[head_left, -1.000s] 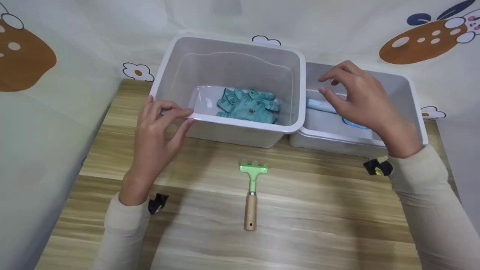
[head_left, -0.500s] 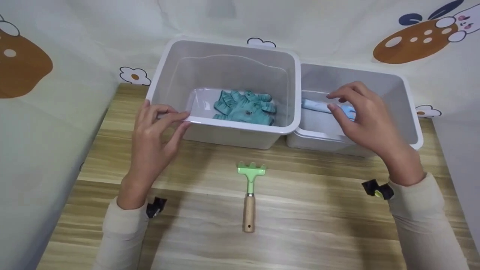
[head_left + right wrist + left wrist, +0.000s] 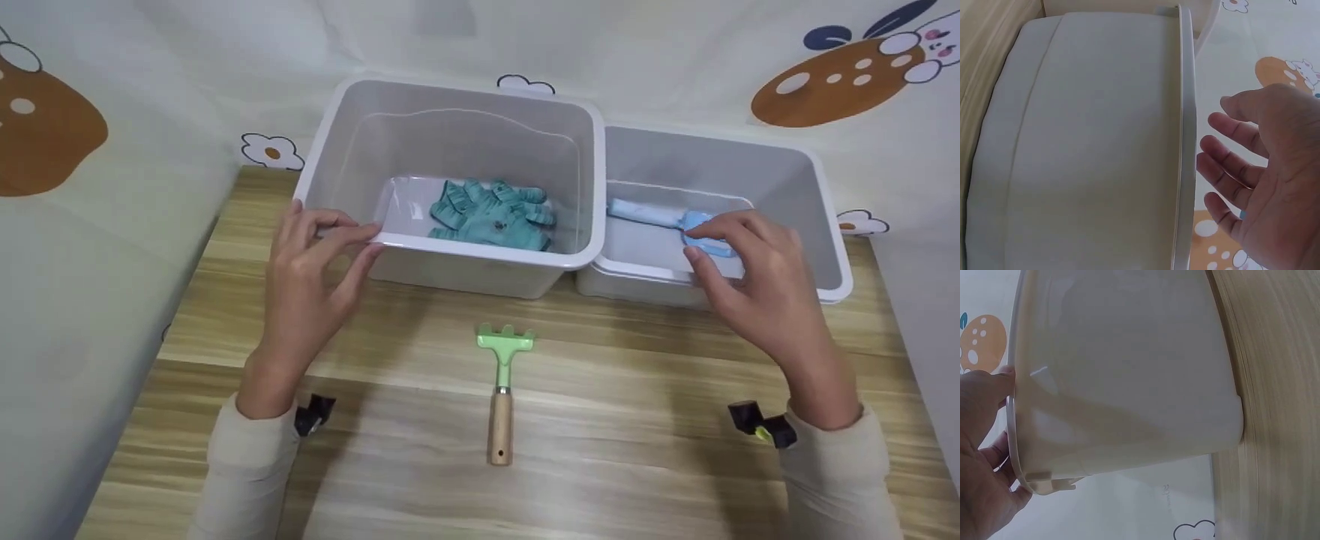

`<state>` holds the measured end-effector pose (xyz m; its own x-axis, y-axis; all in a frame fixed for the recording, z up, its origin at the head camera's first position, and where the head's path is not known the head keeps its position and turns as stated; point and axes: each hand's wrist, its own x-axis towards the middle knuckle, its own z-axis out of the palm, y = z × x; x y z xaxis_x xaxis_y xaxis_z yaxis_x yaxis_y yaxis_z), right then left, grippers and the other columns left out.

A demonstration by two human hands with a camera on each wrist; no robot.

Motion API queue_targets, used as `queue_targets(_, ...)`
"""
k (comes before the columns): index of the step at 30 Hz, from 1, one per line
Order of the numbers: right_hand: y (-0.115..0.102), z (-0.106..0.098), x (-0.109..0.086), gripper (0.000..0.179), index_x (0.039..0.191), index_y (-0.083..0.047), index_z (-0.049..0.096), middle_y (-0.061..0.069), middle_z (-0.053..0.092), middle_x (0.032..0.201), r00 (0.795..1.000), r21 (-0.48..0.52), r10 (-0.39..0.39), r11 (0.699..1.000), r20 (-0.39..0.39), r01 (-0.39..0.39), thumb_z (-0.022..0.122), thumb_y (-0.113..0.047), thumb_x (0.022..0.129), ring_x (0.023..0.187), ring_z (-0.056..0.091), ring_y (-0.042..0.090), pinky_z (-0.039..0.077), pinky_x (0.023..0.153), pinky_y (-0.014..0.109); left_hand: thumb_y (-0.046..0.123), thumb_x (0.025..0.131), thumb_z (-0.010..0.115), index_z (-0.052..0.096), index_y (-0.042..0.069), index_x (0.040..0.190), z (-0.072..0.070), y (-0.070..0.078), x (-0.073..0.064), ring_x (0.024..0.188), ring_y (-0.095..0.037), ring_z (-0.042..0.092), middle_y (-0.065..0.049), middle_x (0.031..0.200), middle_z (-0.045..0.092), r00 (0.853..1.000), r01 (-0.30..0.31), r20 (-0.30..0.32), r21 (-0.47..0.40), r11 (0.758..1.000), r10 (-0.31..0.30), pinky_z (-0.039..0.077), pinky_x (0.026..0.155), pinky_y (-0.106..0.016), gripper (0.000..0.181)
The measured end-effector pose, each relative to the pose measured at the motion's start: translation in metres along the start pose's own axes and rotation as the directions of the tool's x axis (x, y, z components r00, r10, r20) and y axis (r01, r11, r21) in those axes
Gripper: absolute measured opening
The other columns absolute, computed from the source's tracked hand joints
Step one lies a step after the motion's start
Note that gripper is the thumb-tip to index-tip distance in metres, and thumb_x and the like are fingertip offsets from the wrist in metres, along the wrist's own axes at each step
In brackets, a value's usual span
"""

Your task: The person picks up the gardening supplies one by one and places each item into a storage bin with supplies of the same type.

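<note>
My left hand (image 3: 307, 262) holds the front-left rim of a deep pale grey plastic bin (image 3: 480, 253), with the thumb and fingers at the rim in the left wrist view. Inside that bin lies a pair of crumpled teal gloves (image 3: 495, 217). My right hand (image 3: 772, 292) is held, empty and with bent, relaxed fingers, over the front edge of a second grey bin (image 3: 645, 271). In the right wrist view its fingertips are apart from the rim. A light blue shovel-like tool (image 3: 645, 214) lies in the second bin, its wide end partly hidden by my right hand.
A small green hand rake (image 3: 504, 341) with a wooden handle lies on the wood-grain table (image 3: 600, 450), in front of the bins. Behind the bins hangs a pale printed sheet (image 3: 660, 45). The two bins stand side by side.
My right hand has drawn back toward me from over the right bin, revealing more of the blue tool. The left hand stays at its rim, and the rake has not moved.
</note>
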<state>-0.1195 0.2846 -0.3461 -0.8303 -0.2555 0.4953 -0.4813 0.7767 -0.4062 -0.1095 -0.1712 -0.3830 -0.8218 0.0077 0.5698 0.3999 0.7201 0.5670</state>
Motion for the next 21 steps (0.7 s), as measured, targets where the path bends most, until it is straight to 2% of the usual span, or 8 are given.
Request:
queue_targets(6,0.004,-0.002,-0.016,0.016,0.104,-0.006,0.075,0.013,0.072,0.104,0.997,0.033,0.057,0.998,-0.055,-0.055,0.073,-0.010,0.088,0.107,0.058,0.009,0.031,0.088,0.034,0.027,0.092,0.075,0.078,0.013,0.110,-0.001,0.000,0.001,0.109,-0.029,0.059,-0.011,0.106,0.067,1.000,-0.004,0.003,0.009,1.000,0.003,0.019,0.126,-0.057,0.023)
queue_targets(13,0.008,-0.003,-0.036,0.015,0.102,-0.003,0.075,0.017,0.070,0.104,0.981,0.051,0.150,0.988,-0.125,-0.145,0.073,-0.011,0.090,0.111,0.048,-0.010,0.025,0.091,0.027,0.028,0.092,0.075,0.078,0.013,0.110,-0.001,0.000,0.001,0.110,-0.028,0.059,-0.012,0.107,0.067,1.000,0.002,0.001,0.006,1.000,-0.002,0.019,0.127,-0.057,0.024)
queue_targets(21,0.015,-0.007,-0.048,0.016,0.100,0.000,0.075,0.015,0.069,0.099,0.959,0.053,0.175,0.984,-0.224,-0.168,0.074,-0.009,0.086,0.108,0.048,-0.014,0.024,0.096,0.022,0.029,0.092,0.074,0.078,0.013,0.110,0.000,0.000,0.001,0.108,-0.027,0.059,-0.011,0.106,0.067,1.000,0.002,-0.002,0.005,1.000,-0.002,0.020,0.127,-0.056,0.024)
